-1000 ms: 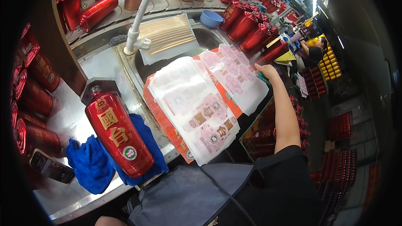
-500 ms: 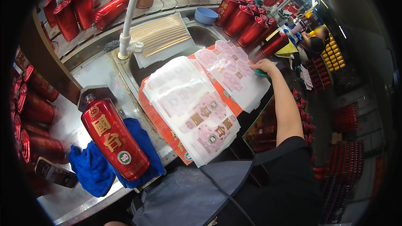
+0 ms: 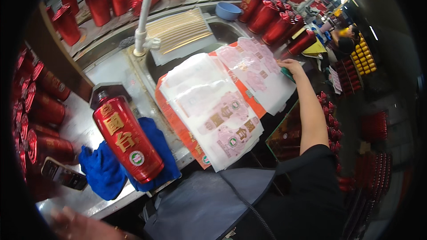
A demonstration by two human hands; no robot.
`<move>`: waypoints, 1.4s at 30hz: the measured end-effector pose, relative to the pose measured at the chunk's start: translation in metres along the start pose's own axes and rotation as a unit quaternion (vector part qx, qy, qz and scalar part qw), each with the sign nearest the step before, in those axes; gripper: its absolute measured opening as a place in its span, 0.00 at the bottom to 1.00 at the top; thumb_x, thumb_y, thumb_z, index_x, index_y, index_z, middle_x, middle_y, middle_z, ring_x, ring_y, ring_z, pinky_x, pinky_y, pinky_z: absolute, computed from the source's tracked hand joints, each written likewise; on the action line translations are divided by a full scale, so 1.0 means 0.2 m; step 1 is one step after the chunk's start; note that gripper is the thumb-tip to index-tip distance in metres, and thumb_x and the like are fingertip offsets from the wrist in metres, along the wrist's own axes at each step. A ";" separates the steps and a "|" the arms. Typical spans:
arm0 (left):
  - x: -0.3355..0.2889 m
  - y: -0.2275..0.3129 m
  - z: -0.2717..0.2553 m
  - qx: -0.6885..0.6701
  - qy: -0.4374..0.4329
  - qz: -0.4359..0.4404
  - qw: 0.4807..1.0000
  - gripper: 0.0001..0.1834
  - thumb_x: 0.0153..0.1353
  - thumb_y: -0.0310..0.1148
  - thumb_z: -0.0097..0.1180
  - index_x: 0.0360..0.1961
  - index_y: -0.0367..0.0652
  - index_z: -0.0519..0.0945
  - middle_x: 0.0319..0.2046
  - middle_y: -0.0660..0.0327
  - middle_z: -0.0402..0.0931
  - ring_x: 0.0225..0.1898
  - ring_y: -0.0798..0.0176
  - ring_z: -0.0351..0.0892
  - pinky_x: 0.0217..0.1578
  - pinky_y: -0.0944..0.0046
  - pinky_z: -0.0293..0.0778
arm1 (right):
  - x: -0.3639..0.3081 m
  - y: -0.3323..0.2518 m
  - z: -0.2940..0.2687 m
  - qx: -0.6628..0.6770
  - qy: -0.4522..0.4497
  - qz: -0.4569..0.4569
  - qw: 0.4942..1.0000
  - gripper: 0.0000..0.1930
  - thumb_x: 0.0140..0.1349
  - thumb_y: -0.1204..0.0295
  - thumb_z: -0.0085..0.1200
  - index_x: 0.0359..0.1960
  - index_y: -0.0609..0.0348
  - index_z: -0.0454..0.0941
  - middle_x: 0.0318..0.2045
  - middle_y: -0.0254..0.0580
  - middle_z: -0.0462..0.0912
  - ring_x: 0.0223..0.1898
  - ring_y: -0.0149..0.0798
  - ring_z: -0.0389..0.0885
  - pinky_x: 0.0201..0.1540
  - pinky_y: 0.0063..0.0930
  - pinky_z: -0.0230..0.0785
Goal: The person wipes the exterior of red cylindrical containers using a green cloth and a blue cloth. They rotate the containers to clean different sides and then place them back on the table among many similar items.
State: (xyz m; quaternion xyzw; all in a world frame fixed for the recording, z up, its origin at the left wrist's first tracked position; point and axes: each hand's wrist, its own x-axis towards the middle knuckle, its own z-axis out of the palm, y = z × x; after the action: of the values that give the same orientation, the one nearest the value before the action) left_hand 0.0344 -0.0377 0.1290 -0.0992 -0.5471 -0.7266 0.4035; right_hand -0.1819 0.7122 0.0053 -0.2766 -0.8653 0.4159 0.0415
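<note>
My right hand [image 3: 291, 67] is closed around a small green tool [image 3: 287, 74], mostly hidden by the fingers, at the right edge of a pink-printed decal sheet [image 3: 255, 69]. Left of it, a stack of white decal sheets [image 3: 202, 93] with gold and pink prints lies on orange sheets [image 3: 184, 131] over the sink. My left hand [image 3: 84, 226] shows at the lower left, smeared by motion, close to the counter's front edge. A red bottle [image 3: 129, 140] with gold lettering lies on a blue cloth [image 3: 153, 140], its neck on a dark block [image 3: 113, 92].
A white faucet [image 3: 143, 26] arches over the sink beside a ribbed gold sheet [image 3: 180, 31]. A blue bowl [image 3: 228, 11] and several red bottles [image 3: 269, 15] stand behind. A phone [image 3: 63, 173] rests at the left. Another person [image 3: 347, 40] sits far right.
My left hand has come into view at the lower left. The whole view has shifted, moving the scene slightly rightward. My right hand remains at the decal sheet's edge with the green tool.
</note>
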 end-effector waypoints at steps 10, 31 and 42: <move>-0.24 -0.46 0.27 0.432 -0.444 0.092 0.780 0.45 0.48 0.45 0.79 0.67 0.42 0.75 0.67 0.47 0.67 0.73 0.34 0.58 0.69 0.34 0.60 | -0.44 -0.61 0.23 -0.066 -0.011 -0.254 0.965 0.06 0.63 0.75 0.65 0.34 0.63 0.80 0.26 0.34 0.84 0.29 0.23 0.80 0.34 0.19 0.70; -0.29 -0.47 0.15 0.437 -0.343 -0.013 0.831 0.69 0.45 0.51 0.81 0.76 0.27 0.49 0.74 0.28 0.50 0.75 0.27 0.54 0.71 0.42 0.61 | 0.26 -0.97 1.09 -0.131 -0.133 -0.299 0.936 0.09 0.55 0.69 0.69 0.35 0.61 0.89 0.28 0.40 0.90 0.31 0.31 0.86 0.38 0.28 0.76; -0.29 -0.51 0.04 0.352 -0.355 -0.092 0.861 0.73 0.46 0.48 0.81 0.77 0.26 0.40 0.76 0.25 0.38 0.75 0.24 0.50 0.68 0.47 0.67 | -1.12 -1.57 0.98 -0.047 -0.249 -0.510 0.822 0.06 0.64 0.83 0.57 0.39 0.68 0.84 0.31 0.37 0.86 0.35 0.24 0.82 0.39 0.20 0.73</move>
State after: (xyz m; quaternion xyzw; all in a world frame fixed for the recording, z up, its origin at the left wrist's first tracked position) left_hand -0.0013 0.0058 0.0251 -0.1507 -0.8790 -0.4357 0.1213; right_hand -0.1914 0.3033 0.1467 0.3153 -0.8824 0.3489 0.0181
